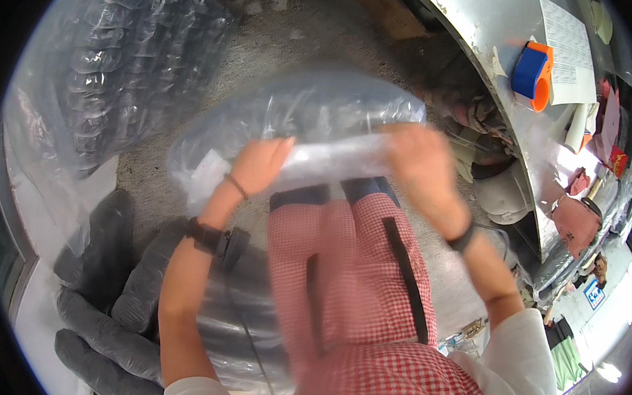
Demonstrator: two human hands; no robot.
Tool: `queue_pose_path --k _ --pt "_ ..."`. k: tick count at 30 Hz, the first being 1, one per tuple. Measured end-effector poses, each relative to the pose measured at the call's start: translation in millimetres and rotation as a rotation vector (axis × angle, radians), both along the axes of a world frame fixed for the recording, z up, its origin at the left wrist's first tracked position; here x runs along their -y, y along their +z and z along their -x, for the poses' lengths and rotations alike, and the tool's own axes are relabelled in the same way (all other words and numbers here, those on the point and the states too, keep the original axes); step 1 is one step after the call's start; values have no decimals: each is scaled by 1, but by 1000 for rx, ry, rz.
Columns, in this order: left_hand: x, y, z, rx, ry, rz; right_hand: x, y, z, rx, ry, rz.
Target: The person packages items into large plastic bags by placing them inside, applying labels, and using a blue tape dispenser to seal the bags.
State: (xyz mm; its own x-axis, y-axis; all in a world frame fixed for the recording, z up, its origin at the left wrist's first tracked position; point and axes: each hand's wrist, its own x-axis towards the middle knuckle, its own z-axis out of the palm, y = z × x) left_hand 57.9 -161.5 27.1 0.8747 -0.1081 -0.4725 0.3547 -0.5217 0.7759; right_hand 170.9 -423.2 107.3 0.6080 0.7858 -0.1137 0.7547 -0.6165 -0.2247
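A clear plastic bag point(314, 114) is held up in front of me, blurred by motion. My left hand point(260, 165) grips its lower left edge and my right hand point(423, 164) grips its lower right edge. What is inside the bag cannot be made out. Below the hands hangs my red-and-white checked apron point(355, 272) with dark straps. Both wrists wear dark bands.
A large clear bag of dark packed items point(121, 62) lies on the concrete floor at upper left. Grey rolled bundles point(108, 286) lie at lower left. A metal workbench point(499, 35) at upper right carries papers and a blue-and-orange tape dispenser point(533, 73).
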Motion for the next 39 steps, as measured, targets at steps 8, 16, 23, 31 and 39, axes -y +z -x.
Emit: queue_pose_path --k 8,16,23,31,39 --pt "-36 -1 -3 180 -537 -293 -114 -72 36 -363 193 -46" --pt "5 -12 20 499 -98 -684 -125 -81 27 -330 225 -50" --pt "-27 -21 17 483 -16 -499 -69 -74 42 293 21 -279" --pt "-82 -1 55 552 -101 -775 -65 -106 15 147 70 -370" --pt "-106 30 103 19 20 -425 -71 -71 24 -179 76 -261"
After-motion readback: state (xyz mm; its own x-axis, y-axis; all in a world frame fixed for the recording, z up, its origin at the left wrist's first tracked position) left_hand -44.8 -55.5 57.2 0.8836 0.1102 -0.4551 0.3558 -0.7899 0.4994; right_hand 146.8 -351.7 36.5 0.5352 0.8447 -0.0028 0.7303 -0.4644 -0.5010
